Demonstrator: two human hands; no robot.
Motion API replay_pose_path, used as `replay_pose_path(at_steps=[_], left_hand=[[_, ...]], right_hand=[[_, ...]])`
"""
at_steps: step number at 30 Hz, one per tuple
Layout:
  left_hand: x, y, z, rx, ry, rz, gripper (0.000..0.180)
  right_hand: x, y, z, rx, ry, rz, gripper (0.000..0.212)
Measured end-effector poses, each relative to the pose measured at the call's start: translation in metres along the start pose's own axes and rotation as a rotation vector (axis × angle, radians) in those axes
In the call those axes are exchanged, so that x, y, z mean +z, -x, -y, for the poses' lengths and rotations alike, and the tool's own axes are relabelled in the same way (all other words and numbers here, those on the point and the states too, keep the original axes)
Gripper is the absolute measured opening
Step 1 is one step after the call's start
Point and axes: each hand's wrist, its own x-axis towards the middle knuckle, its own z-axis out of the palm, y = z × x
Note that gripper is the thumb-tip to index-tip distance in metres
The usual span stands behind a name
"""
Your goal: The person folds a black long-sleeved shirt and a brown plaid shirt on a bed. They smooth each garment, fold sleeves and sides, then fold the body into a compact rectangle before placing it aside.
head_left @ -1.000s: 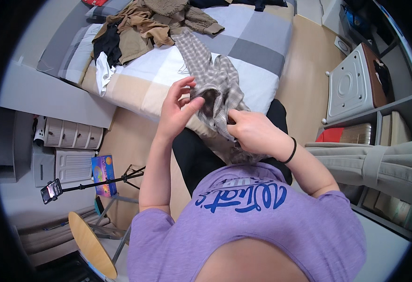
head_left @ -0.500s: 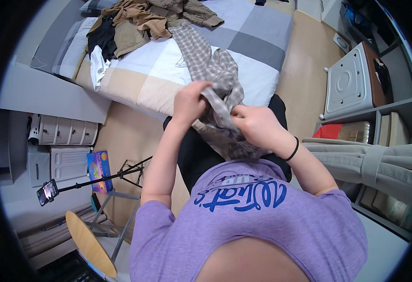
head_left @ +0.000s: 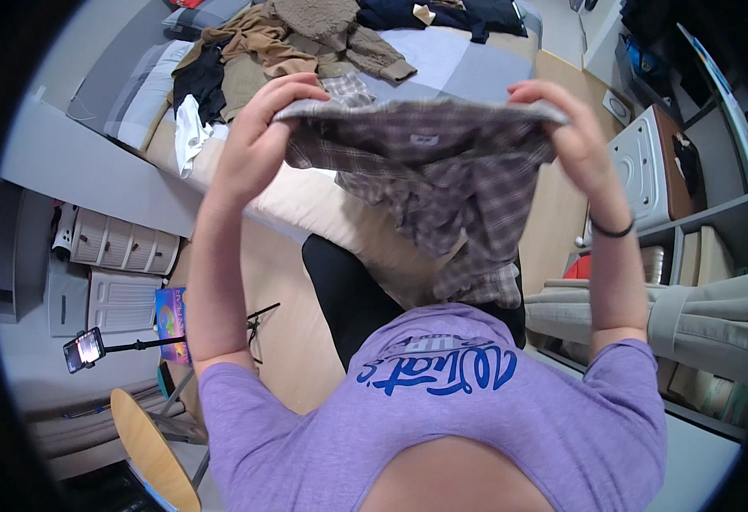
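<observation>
A grey-brown plaid shirt (head_left: 476,192) hangs spread between my two hands, raised in front of me over the near edge of the bed. A small pale label shows on its inner side near the top edge. My left hand (head_left: 263,128) is closed on the shirt's upper left corner. At the upper right corner my right hand (head_left: 577,132), slightly blurred, grips the same edge, a black band round its wrist. The lower part of the shirt falls in bunched folds toward my lap.
Brown and tan clothes (head_left: 331,30), a black garment (head_left: 199,85) and a white one (head_left: 191,136) lie on the bed (head_left: 468,64). A phone (head_left: 84,350) on a stand and a round wooden seat (head_left: 152,448) are at left. A white cabinet (head_left: 638,166) stands right.
Both hands have moved up and far apart. The shirt, bunched between them near my lap before, is now lifted and stretched wide along its top edge.
</observation>
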Motion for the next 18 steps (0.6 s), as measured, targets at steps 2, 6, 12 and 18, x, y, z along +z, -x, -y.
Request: replay_pose_path(at_steps=[2,6,12,18], left_hand=[[-0.024,-0.011,-0.02,-0.076,0.241,0.14,0.041],[-0.06,-0.012,-0.067,-0.025,0.167,0.052,0.041],[-0.032,0.016,-0.09,0.22,0.475,0.828,0.039],[0.092,0.051,-0.016,0.01,0.402,0.866,0.031]], right_hand=[[-0.037,-0.031,0.026,0.022,-0.117,0.121,0.038],[-0.092,-0.078,0.082,0.003,-0.093,0.119,0.048],[-0.1,-0.045,0.116,-0.15,-0.391,-0.226,0.047],[-0.042,0.018,0.066,0.224,-0.283,0.158,0.03]])
